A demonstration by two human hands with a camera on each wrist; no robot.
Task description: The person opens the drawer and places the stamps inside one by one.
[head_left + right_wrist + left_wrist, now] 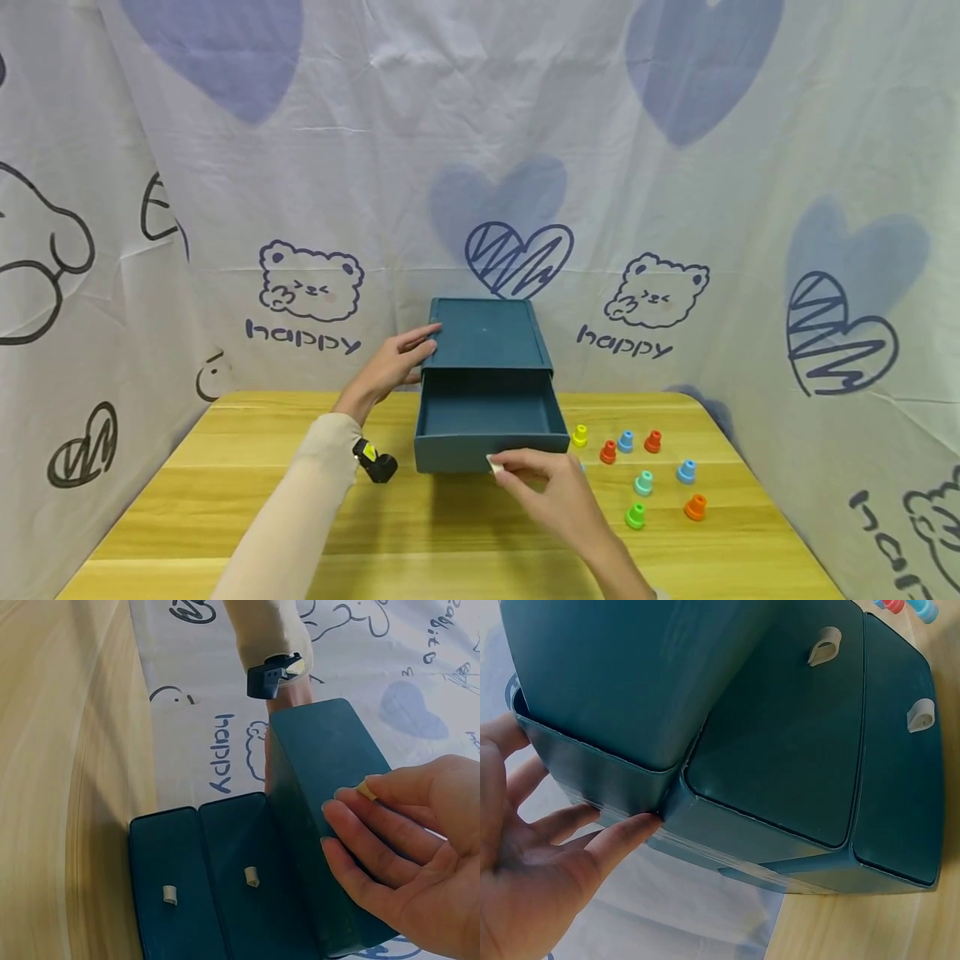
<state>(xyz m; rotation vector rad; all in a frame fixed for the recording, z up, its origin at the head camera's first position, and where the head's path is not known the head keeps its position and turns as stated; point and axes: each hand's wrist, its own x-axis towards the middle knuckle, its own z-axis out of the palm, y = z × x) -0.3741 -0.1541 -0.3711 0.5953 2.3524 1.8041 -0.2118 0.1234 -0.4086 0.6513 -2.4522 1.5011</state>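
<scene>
A dark teal drawer cabinet (486, 333) stands at the back of the table. Its top drawer (457, 456) is pulled far out, and the inside that shows in the head view is bare. My right hand (551, 492) pinches the pale pull tab (366, 790) on this drawer's front between thumb and fingertips. With fingers spread and fairly straight, my left hand (392, 364) rests against the cabinet's left side near the top. Below, two closed drawers, a middle drawer (780, 735) and a bottom drawer (900, 765), each carry a pale loop tab.
Several small coloured cone-shaped pegs, among them a green peg (635, 516) and an orange peg (696, 507), stand on the wooden table (247, 483) to the right of the cabinet. A printed white cloth (390, 208) hangs behind and along both sides. A black camera (381, 468) sits on the left wrist.
</scene>
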